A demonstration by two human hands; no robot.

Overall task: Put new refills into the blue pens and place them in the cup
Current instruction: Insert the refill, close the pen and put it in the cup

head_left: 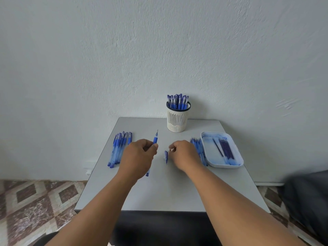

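Left hand (140, 157) grips an uncapped blue pen (155, 140), tip pointing away toward the wall. Right hand (182, 154) has fingers curled just beside the pen cap (166, 156) lying on the table (165, 190); can't tell if it touches it. Cup (178, 119) at the far edge holds pens. Capped pens (119, 148) left, refills (199, 150) right beside a tray (229, 164)

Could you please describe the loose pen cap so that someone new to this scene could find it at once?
Start at the grey table and look between the two hands. The pen cap lies flat beside the right hand, near the fingers. Unlike the full-length pens around it, it is one short blue piece lying alone.
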